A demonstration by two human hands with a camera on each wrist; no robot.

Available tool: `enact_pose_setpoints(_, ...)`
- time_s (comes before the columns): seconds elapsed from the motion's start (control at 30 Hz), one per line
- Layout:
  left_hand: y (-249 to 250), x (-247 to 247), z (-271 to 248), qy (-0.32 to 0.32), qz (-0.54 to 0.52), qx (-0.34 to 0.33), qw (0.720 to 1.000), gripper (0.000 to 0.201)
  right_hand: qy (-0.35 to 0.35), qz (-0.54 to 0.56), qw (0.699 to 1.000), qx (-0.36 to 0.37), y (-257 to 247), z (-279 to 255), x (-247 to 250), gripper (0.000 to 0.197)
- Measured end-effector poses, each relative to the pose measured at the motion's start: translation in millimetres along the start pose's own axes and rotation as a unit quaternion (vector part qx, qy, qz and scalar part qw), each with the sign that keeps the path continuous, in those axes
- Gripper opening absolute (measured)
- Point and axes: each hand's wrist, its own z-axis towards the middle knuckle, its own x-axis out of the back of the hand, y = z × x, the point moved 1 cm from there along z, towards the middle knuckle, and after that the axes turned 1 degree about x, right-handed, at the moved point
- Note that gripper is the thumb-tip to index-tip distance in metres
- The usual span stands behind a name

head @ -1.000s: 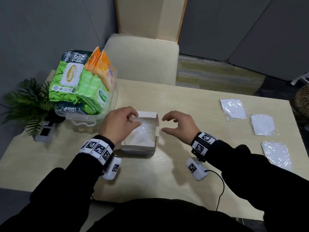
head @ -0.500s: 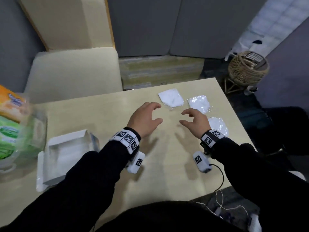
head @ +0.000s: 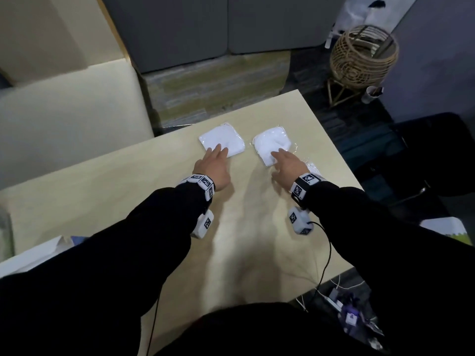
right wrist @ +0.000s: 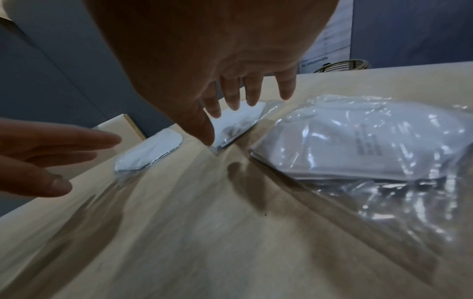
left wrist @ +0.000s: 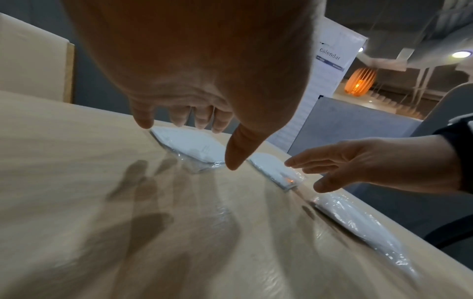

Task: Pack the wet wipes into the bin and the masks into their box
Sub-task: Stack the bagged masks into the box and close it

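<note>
Head view: both hands now reached forward from mid-tabletop [head: 128, 191]; left hand [head: 213, 167] over left mask [head: 226, 138], right hand [head: 287, 165] over middle mask [head: 267, 143], grips open, fingers straight, nothing held.

Between my left grip [head: 214, 167] and my right grip [head: 285, 164] runs a strip of bare bench [head: 244, 214], wide enough for either to pass. Ahead, two wrapped masks lie flat side by side, the left mask [head: 221, 141] and the middle mask [head: 272, 146], a narrow gap of bench between them. A third mask [right wrist: 358, 141] lies flat just under my right wrist, near the bench's right edge. The open box [head: 33, 255] stands well apart at my left
</note>
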Motion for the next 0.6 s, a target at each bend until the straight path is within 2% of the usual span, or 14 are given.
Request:
enact_pose_setpoints(0.1, -8, -5, 3, -0.010, 0.036, -0.003, 0.999, 0.079, -0.032, -0.017, 0.999, 0.002, -7, 4, -7, 0.055)
enact_pose_setpoints(0.17, -16, -12, 0, -0.021, 0.058, -0.012, 0.998, 0.074, -0.026, -0.029, 0.999, 0.006, -10, 1, -15, 0.046)
enact_pose_setpoints(0.33, -37, -23, -12, 0.028, 0.135, -0.033, 0.990, 0.049, -0.015, -0.069, 0.996, 0.052, -22, -12, -29, 0.055)
enact_pose_setpoints(0.43, -43, -24, -15, 0.047, 0.153, -0.032, 0.987, 0.034, -0.029, -0.039, 0.996, 0.081, -29, -20, -38, 0.053)
enact_pose_setpoints(0.53, -49, -27, -18, 0.033, 0.118, -0.033, 0.992, 0.041, -0.030, 0.009, 0.995, 0.091, -27, -26, -38, 0.047)
enact_pose_setpoints(0.6, -56, -31, -24, 0.035, 0.093, -0.027, 0.995, 0.050, 0.022, 0.016, 0.997, 0.079, -19, -28, -34, 0.042)
